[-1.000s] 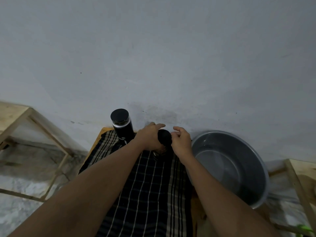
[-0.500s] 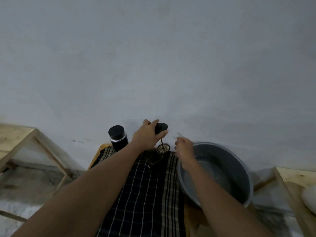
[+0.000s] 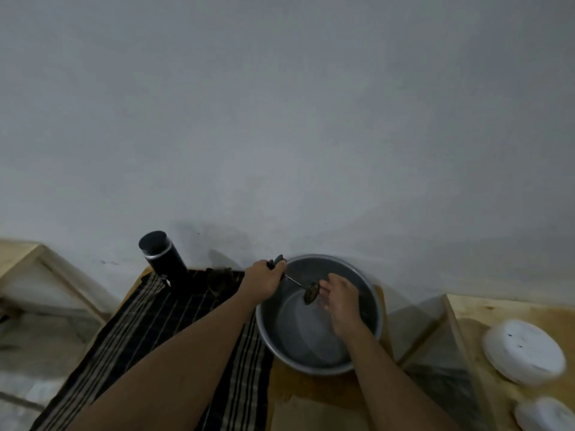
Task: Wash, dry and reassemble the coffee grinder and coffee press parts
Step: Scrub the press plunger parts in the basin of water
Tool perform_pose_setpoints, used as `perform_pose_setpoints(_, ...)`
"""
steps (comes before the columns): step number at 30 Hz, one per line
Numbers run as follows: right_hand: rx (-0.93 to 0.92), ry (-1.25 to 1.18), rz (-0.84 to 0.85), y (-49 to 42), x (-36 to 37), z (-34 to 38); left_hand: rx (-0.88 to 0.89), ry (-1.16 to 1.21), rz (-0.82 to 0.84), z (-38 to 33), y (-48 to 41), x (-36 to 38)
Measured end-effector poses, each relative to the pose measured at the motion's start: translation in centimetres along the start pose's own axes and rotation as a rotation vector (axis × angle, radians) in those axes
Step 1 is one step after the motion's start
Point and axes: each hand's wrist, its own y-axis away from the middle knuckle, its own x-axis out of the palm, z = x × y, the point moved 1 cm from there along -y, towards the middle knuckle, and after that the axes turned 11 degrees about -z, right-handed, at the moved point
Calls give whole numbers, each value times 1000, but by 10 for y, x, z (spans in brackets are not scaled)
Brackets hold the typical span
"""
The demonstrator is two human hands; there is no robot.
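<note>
Wooden table (image 3: 311,396) holds a basin (image 3: 295,334). Over it, the left hand (image 3: 264,279) grips the plunger (image 3: 294,282) top tight. At 3 o'clock of its filter disc (image 3: 311,293), the right hand (image 3: 340,301) waits, fingers loose.

Wooden table (image 3: 311,396): striped cloth (image 3: 149,331) left, metal basin (image 3: 311,370) right.

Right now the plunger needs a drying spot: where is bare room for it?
The striped cloth is bare in front of the grinder, left of the forearm. Bare wood fronts the basin. Crowded: the cloth's far edge with grinder and press beaker, and the basin under left hand and right hand.
</note>
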Motion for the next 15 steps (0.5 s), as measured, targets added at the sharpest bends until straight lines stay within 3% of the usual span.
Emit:
perform_pose_setpoints(6,61,66,21,-19,-27,-29,-164,10,79,28,10,46)
perform_pose_setpoints(15,83,118,-95,-55,-18,-62,-399,40,252,63,-28,100)
